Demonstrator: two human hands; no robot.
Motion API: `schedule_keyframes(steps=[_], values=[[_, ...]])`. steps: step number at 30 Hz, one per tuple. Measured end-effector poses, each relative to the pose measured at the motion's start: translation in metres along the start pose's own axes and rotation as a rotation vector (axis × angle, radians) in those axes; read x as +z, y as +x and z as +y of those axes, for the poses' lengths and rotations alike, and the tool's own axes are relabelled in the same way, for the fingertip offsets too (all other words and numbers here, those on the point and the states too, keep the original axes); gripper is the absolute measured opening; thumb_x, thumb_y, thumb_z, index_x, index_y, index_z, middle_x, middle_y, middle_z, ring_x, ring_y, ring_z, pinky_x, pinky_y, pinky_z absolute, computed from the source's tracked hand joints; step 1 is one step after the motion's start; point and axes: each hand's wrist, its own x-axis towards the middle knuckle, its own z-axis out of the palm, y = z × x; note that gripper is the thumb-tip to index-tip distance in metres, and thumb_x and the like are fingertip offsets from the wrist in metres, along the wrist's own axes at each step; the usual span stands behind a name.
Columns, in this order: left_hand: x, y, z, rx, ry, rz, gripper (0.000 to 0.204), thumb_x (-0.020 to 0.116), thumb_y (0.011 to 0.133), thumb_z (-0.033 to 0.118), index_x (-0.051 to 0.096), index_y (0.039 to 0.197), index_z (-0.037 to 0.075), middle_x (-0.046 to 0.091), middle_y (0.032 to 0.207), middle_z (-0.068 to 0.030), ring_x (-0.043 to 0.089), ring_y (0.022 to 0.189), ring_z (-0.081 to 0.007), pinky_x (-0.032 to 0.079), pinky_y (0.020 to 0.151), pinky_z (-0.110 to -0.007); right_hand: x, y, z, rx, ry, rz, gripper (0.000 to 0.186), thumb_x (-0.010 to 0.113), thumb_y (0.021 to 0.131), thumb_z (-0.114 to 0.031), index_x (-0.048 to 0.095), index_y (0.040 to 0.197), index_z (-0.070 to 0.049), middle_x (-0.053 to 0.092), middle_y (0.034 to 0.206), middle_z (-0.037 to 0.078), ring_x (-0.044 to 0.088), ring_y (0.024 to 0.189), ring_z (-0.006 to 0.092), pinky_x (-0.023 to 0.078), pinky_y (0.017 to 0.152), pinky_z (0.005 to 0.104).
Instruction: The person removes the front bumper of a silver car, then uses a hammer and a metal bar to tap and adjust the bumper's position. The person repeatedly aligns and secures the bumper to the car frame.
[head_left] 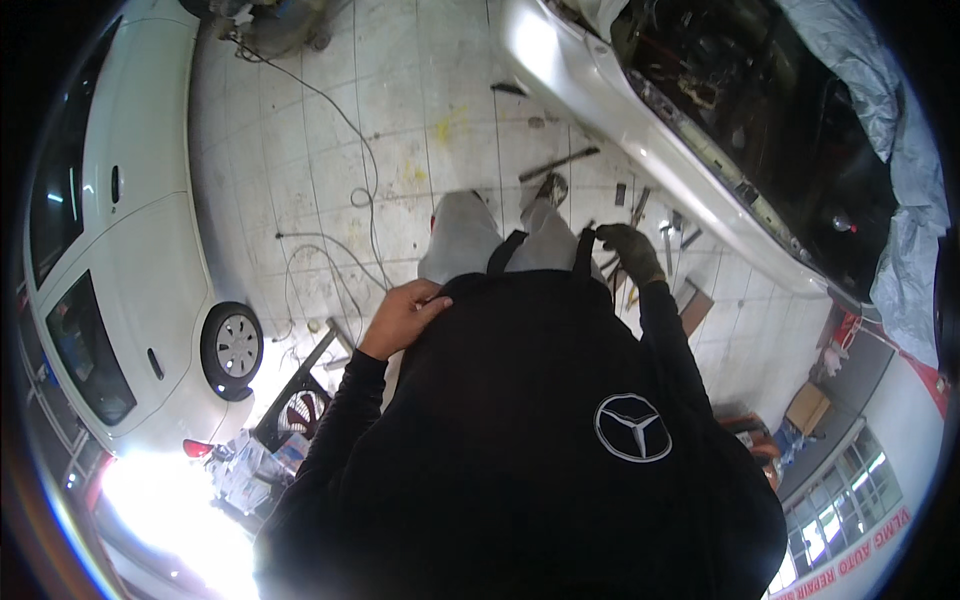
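My bare left hand [405,315] is at the left side of the black sweatshirt [510,400] I wear, thumb over its lower edge and fingers closed on the cloth. My right hand [632,254] wears a dark work glove and is held out past the hem on the right. Its fingers are curled, their tips next to the end of a black strap [584,254]; whether they grip the strap or something small does not show. A second black strap [506,252] hangs to its left, over my grey trousers [462,235].
A white car [155,230] stands on the left. To the right is a silver car body [660,150], its opening partly draped with plastic sheeting [915,200]. A long dark bar [558,164] and several tools lie on the tiled floor. A cable [350,125] snakes across the left.
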Motion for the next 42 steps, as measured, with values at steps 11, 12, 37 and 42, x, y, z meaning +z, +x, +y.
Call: schedule_keyframes(steps=[11,12,37,42], values=[[-0.155,0.060,-0.013,-0.071,0.039,-0.034,0.029,0.070,0.103,0.027,0.069,0.106,-0.001,0.068,0.083,-0.0121,0.062,0.078,-0.0175,0.050,0.074,-0.032,0.105,0.053,-0.232,0.413,0.489,-0.059,0.032,0.075,0.097,-0.033,0.077,0.110,-0.003,0.077,0.109,0.009,0.072,0.104,0.0203,0.056,0.095,0.0347],[-0.164,0.073,-0.021,-0.030,0.070,-0.042,0.032,0.069,0.103,0.031,0.069,0.105,-0.001,0.066,0.079,-0.0113,0.058,0.071,-0.0173,0.048,0.069,-0.033,0.119,0.060,-0.240,0.396,0.484,-0.050,0.034,0.076,0.095,-0.035,0.078,0.110,-0.004,0.077,0.109,0.009,0.072,0.105,0.0208,0.056,0.095,0.0348],[-0.205,0.140,0.082,0.154,-0.258,0.006,0.009,0.063,0.104,0.005,0.065,0.110,-0.001,0.068,0.097,-0.0009,0.061,0.089,-0.0063,0.049,0.081,-0.022,0.173,0.023,-0.303,0.323,0.336,-0.041,0.028,0.082,0.092,-0.032,0.078,0.107,-0.008,0.072,0.107,0.010,0.072,0.093,0.0261,0.057,0.085,0.0380],[-0.184,0.147,0.159,0.231,-0.362,0.115,0.009,0.065,0.103,0.005,0.067,0.108,-0.001,0.070,0.096,-0.0014,0.063,0.086,-0.0064,0.051,0.079,-0.022,0.142,0.005,-0.291,0.163,0.433,0.021,0.017,0.077,0.096,-0.020,0.077,0.106,-0.007,0.072,0.107,0.008,0.071,0.094,0.0211,0.057,0.084,0.0342]])
